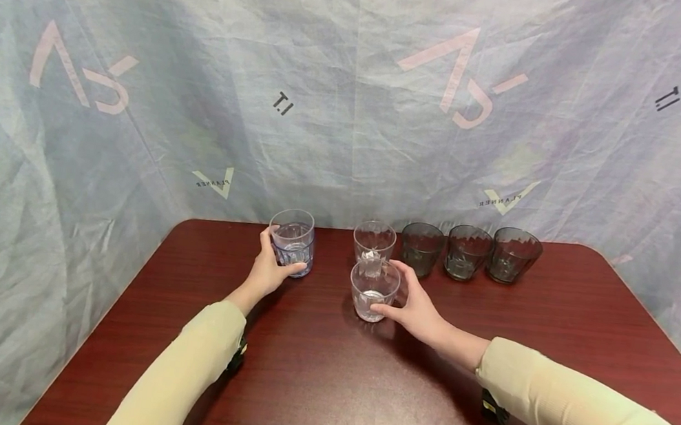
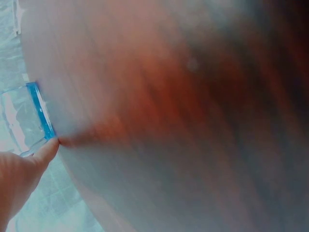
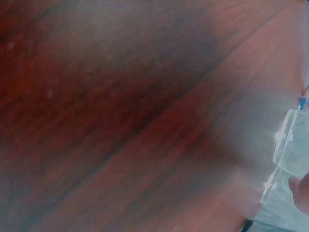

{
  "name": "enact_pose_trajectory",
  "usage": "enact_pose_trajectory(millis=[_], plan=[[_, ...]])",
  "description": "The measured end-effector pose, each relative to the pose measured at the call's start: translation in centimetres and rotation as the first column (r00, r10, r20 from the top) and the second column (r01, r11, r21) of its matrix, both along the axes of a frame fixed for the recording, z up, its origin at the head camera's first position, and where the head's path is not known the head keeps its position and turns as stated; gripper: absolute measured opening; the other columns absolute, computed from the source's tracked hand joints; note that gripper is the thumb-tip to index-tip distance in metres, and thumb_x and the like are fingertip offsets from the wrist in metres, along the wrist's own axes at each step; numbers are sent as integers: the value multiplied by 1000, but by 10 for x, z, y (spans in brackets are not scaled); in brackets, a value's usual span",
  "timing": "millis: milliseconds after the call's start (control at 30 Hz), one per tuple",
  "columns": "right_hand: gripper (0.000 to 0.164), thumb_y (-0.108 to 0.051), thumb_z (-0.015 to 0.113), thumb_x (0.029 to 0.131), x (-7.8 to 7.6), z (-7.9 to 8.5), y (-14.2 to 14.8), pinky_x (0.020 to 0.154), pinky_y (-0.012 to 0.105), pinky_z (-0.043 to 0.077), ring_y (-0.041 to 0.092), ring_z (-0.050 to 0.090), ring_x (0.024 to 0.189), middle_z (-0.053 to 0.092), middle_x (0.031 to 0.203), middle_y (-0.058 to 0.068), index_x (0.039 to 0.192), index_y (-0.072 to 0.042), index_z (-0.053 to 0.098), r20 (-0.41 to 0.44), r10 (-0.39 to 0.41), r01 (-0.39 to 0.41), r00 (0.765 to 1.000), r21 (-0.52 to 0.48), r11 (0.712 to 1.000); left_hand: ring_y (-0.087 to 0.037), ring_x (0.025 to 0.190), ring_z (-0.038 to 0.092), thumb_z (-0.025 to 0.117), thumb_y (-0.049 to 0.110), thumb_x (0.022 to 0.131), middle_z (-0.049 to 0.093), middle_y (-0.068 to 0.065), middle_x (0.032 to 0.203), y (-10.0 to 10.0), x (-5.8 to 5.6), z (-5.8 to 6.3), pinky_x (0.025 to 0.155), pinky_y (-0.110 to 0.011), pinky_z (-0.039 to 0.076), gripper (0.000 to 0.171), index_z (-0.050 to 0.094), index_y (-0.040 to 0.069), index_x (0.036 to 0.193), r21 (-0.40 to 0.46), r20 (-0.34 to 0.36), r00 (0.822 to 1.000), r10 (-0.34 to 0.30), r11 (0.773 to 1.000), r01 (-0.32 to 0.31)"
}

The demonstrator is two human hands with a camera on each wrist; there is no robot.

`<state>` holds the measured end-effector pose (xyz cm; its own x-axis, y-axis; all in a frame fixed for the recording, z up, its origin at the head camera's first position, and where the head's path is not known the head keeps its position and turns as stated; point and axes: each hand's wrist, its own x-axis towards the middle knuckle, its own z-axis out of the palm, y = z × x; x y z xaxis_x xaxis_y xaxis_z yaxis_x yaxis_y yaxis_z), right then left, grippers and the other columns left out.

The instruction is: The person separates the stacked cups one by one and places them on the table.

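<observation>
My left hand (image 1: 272, 271) grips a blue-tinted glass (image 1: 301, 258) at the table's far side, fingers behind and thumb in front. A clear rim rises above the blue one, seemingly a clear glass nested inside. In the left wrist view, the thumb (image 2: 42, 153) lies by the blue base (image 2: 41, 110). My right hand (image 1: 420, 312) holds a clear glass (image 1: 362, 299) upright between thumb and fingers. Directly behind it is another clear glass (image 1: 375, 233), partly hidden; whether the two touch, I cannot tell. Only part of the right hand's thumb shows in the right wrist view.
Three dark grey glasses (image 1: 422, 249) stand in a row along the far edge, right of the clear ones. The reddish-brown table (image 1: 322, 390) ends at a hanging, printed grey cloth (image 1: 343, 67). Both forearms reach in over the table's front.
</observation>
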<state>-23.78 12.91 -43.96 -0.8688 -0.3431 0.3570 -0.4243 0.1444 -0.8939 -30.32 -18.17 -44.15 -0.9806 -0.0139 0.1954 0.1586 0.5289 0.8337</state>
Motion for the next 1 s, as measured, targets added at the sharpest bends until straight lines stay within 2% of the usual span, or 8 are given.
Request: enact_pose_trajectory(millis=[167, 467, 800, 1000], plan=[[87, 7, 80, 74, -2, 8, 2, 107, 53, 28, 40, 37, 134, 39, 143, 30, 142, 5, 26, -61, -48, 50, 997, 36, 998, -41, 125, 45, 83, 17, 80, 43, -27, 138, 0, -1, 0, 101, -53, 35, 99, 10, 15, 147, -9, 1, 1000, -2, 1000, 2], [84, 7, 78, 77, -11, 46, 3, 106, 58, 28, 36, 33, 137, 37, 148, 22, 143, 1, 28, -105, -75, 77, 992, 17, 997, -41, 125, 45, 83, 18, 79, 44, -28, 138, 0, 1, 1, 101, -53, 35, 99, 10, 16, 147, -9, 1, 1000, 7, 1000, -7], [82, 6, 74, 82, -39, 92, -11, 108, 54, 27, 30, 31, 140, 33, 151, 16, 147, -4, 24, -133, -4, 2, 991, -15, 1000, -42, 123, 46, 83, 16, 79, 45, -30, 137, 0, 2, 1, 101, -53, 36, 97, 13, 15, 146, -3, -20, 1000, 8, 1000, -8], [83, 2, 74, 84, -56, 107, -30, 108, 52, 28, 30, 29, 140, 30, 152, 16, 148, -5, 22, -150, 36, -34, 988, 14, 999, -42, 123, 47, 83, 16, 79, 45, -30, 137, 2, 1, 0, 100, -53, 36, 98, 12, 15, 146, -7, -16, 1000, 8, 1000, -8]])
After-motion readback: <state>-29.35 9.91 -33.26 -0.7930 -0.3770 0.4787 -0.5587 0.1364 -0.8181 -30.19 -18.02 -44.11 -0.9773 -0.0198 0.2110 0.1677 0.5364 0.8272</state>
